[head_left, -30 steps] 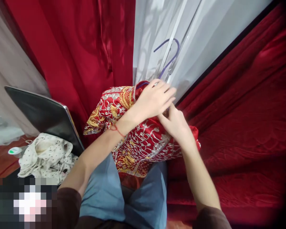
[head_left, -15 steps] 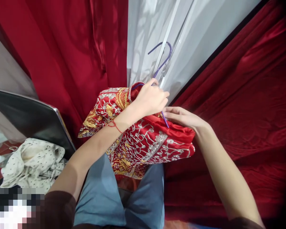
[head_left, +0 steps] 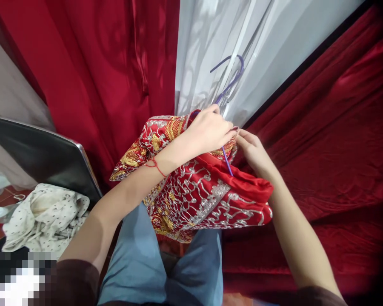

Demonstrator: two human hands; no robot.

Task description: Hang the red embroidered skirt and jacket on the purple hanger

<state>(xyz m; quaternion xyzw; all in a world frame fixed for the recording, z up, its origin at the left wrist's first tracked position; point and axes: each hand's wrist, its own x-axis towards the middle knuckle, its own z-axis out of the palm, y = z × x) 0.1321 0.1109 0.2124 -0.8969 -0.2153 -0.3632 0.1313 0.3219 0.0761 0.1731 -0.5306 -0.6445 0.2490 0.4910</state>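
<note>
A red jacket point(head_left: 191, 195) with gold and silver embroidery hangs in front of my legs, partly on a purple hanger point(head_left: 239, 72). My left hand point(head_left: 210, 129) is closed around the hanger just below its hook, near the collar. One lower end of the hanger sticks out over the red satin lining. To the right, my right hand point(head_left: 253, 151) pinches the embroidered upper edge of the jacket, close to the fingers of my left hand. My left forearm covers part of the garment.
A black chair back point(head_left: 41, 153) stands at the left, with a white spotted cloth point(head_left: 46, 216) in front of it. Beside the cloth lies a bottle point(head_left: 0, 213) with a green mark. Red curtains point(head_left: 338, 140) and a white curtain point(head_left: 201, 51) hang around me.
My right hand has moved up from the lining to pinch the jacket's edge, lifting it toward my left hand. Hanger and jacket appear slightly further right in view.
</note>
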